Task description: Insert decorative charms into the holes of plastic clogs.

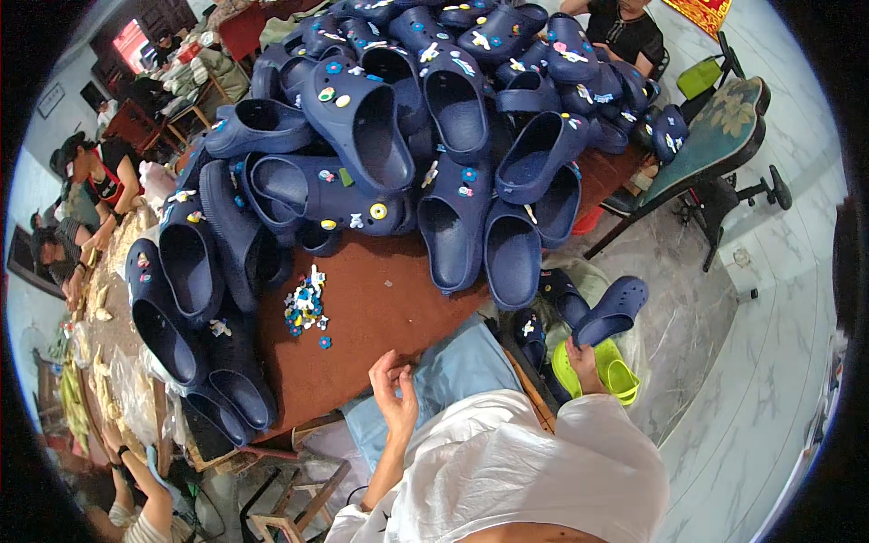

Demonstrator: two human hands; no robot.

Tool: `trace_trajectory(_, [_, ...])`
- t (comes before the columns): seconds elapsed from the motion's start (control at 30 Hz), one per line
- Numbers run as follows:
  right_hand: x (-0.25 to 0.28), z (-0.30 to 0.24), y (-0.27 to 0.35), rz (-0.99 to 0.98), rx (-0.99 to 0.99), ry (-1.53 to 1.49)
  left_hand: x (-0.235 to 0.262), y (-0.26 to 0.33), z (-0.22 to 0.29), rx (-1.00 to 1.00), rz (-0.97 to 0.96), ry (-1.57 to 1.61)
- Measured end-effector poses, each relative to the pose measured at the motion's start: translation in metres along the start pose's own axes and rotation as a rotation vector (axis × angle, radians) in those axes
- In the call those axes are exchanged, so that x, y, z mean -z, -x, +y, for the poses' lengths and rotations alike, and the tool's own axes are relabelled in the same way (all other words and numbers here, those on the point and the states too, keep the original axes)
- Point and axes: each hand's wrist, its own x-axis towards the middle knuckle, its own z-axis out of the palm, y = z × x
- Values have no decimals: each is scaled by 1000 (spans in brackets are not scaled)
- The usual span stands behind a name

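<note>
My right hand point(584, 358), low on the right beside the table, grips a plain navy clog point(617, 306) by one end. No charms show on this clog. Just under that hand sit lime-green clogs point(619, 377), with several other navy clogs point(563, 296) next to them. My left hand point(396, 391) hovers over the light blue cloth point(466, 366) at the table's near edge, fingers loosely bent and apart, holding nothing. Farther in, a small heap of blue, white and yellow shoe charms point(308, 299) lies on the brown tabletop point(362, 271).
A tall pile of navy clogs with charms point(362, 127) covers the far part of the table. A green-backed chair point(715, 127) stands at right. Other people point(100, 176) work at a cluttered table on the left; another person point(625, 36) sits behind the pile. A wooden stool point(299, 498) stands below.
</note>
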Motion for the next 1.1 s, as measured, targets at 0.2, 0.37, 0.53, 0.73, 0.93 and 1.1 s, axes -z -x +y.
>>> trace_trajectory(0.2, [-79,6,58,-313,-231,204,-2,-4,3,13,8,31])
trace_trajectory(0.37, [-169,13,149,-977,-661,216,-4,-4,8,-24,16,48])
trace_trajectory(0.53, [-209,33,179,-1077,-630,686,-8,1,8,-34,7,74])
trace_trajectory(0.73, [-213,72,211,-1042,-290,1261,-2,-3,14,23,32,129])
trace_trajectory(0.93, [-225,105,243,-717,-647,1251,37,-16,3,-13,215,2])
trace_trajectory(1.1, [-259,120,278,-728,-814,1204,81,-39,-8,-55,375,-79])
